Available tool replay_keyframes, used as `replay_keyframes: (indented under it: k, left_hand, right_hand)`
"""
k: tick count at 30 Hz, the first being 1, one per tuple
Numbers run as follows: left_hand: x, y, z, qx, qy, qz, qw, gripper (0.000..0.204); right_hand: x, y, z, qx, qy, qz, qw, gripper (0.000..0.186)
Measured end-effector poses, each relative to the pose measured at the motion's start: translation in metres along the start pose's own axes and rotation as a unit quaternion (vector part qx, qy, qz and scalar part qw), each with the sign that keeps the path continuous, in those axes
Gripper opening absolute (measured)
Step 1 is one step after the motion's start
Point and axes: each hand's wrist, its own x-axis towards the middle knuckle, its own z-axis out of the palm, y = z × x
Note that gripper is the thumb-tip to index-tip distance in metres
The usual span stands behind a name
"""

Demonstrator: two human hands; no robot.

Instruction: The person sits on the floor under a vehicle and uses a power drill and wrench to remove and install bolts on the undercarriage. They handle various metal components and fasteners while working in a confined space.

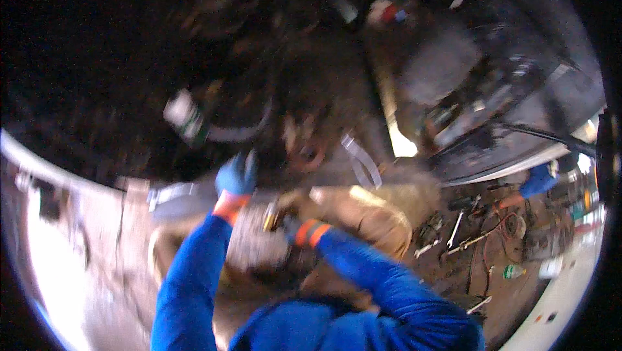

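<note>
- Sleeves in blue come up from the lower edge; both hands wear blue gloves with orange cuffs.
- Right hand (293, 221) closed around a small brass-coloured tool (271, 217), held against a round grey metal part (256, 242).
- Left hand (236, 175) raised just above that part; grip blurred, cannot tell.
- Work looks mid-way: part apparently still mounted, tool still applied.
- Farther right, loose wrenches (455, 228) lie on the dirty floor (518, 299).
- Beyond, dark machinery underside (311, 92), blurred.
</note>
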Motion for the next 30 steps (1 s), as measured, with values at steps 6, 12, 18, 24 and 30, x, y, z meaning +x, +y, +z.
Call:
replay_keyframes:
  k: [6,12,18,24,30]
  left_hand:
    - [-0.023,-0.001,0.005,0.122,0.110,0.003,0.986,0.023]
    - [-0.024,0.006,0.003,0.156,0.091,-0.011,0.983,0.023]
    - [-0.017,0.015,0.015,0.052,0.073,-0.028,0.996,0.025]
    - [-0.009,0.013,-0.003,0.057,0.112,-0.074,0.989,0.026]
    - [-0.011,0.014,-0.002,0.096,0.070,-0.058,0.991,0.022]
  right_hand:
    - [0.066,0.077,0.156,-0.265,0.234,0.201,0.914,0.032]
    - [0.056,0.082,0.165,-0.216,0.284,0.158,0.921,0.048]
    - [-0.109,-0.070,-0.041,0.271,0.132,0.021,0.953,0.040]
    - [-0.172,-0.202,-0.154,0.187,0.264,0.059,0.944,0.036]
    - [-0.230,-0.215,-0.147,0.520,0.401,0.002,0.754,0.024]
